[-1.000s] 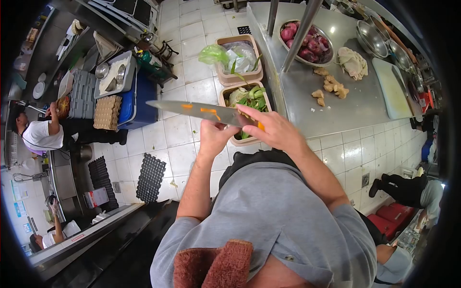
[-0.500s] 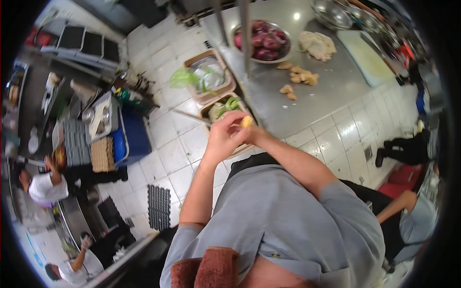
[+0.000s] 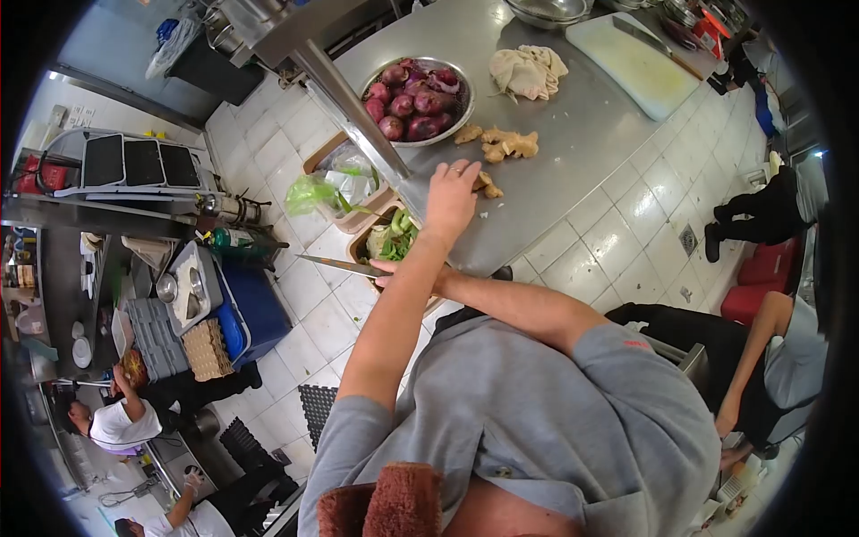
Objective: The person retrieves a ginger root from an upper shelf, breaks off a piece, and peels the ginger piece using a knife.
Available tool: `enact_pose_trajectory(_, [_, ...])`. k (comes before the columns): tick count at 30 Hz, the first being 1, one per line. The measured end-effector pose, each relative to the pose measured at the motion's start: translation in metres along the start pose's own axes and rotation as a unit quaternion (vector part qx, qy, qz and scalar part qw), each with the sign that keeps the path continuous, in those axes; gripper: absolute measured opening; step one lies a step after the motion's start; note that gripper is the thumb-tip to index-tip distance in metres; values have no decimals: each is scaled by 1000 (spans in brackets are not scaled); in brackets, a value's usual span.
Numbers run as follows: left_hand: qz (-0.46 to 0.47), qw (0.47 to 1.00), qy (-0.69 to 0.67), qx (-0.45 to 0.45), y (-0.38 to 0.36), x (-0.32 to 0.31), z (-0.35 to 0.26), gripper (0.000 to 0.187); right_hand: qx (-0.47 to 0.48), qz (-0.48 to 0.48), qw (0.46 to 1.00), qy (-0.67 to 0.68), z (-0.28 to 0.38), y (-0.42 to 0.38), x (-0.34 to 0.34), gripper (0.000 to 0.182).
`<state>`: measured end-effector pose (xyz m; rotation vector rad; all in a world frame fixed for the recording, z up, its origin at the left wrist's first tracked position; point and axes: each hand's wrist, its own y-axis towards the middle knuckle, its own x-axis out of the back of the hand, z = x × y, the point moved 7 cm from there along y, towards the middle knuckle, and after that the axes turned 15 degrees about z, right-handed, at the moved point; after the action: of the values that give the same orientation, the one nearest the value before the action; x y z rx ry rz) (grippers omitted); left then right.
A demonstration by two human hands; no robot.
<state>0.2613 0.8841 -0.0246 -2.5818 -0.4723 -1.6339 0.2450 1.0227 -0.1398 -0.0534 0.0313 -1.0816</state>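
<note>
Onions in bowl on table; cloth right, cutting board farther right; ginger before cloth.

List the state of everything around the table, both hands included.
Left hand: at the small ginger piece, contact unclear
Right hand: holding the knife, partly hidden
Large ginger piece: loose on the table
Onions: whole, skins on
Bowl: heaped with onions
Cloth: crumpled
Chopping board: flat, another knife on it
Near tub: open, green scraps inside
Far tub: open, plastic bags inside
</note>
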Motion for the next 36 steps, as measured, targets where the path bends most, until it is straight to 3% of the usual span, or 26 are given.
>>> enact_pose_trajectory(4, [85,996,-10,4,20,-21,0,34,-46,-9,999,-4,3,10,2,65])
enact_pose_trajectory(6, [12,998,-48,-40,15,-1,-9,30,-1,-82,996,-29,-30,27,5,56])
enact_pose_trajectory(7, [12,998,-47,-34,7,11,-13,30,0,-77,997,-26,-19,22,6,56])
enact_pose_trajectory(9, [-89,981,-158,-64,-23,65,-20,31,-73,-7,997,-16,1,8,12,59])
enact_pose_trajectory(12, [-154,877,-453,41,-93,101,18,39,-94,2,994,46,-7,12,19,56])
enact_pose_trajectory(13, [-187,820,-535,82,-124,108,33,41,-182,-25,983,14,-4,13,22,60])
enact_pose_trajectory(16, [-273,799,-503,187,-217,94,100,29,-214,-71,974,-31,6,12,36,64])
enact_pose_trajectory(18, [-349,710,-577,203,-261,66,122,29,-197,-56,977,59,29,6,35,61])
enact_pose_trajectory(20, [-353,609,-659,264,-277,42,117,31,-192,-78,976,71,29,9,37,57])
enact_pose_trajectory(24, [-230,696,-617,287,-279,16,112,41,-191,-48,978,66,40,12,28,55])
enact_pose_trajectory(25, [-243,688,-619,291,-279,16,113,41,-181,-44,981,61,46,12,26,54])
enact_pose_trajectory(27, [-252,740,-573,247,-271,32,108,47,-177,-36,983,28,71,11,22,52])
enact_pose_trajectory(28, [-258,735,-576,248,-272,36,108,47,-183,-30,982,25,72,10,17,52])
enact_pose_trajectory(30, [-253,764,-557,204,-269,50,103,49,-54,-57,991,-108,100,11,14,57])
enact_pose_trajectory(31, [-231,785,-531,220,-272,53,102,47,16,-71,984,-163,118,9,10,60])
enact_pose_trajectory(36, [-265,762,-542,236,-277,70,94,20,-36,-32,976,-210,146,-1,-3,62])
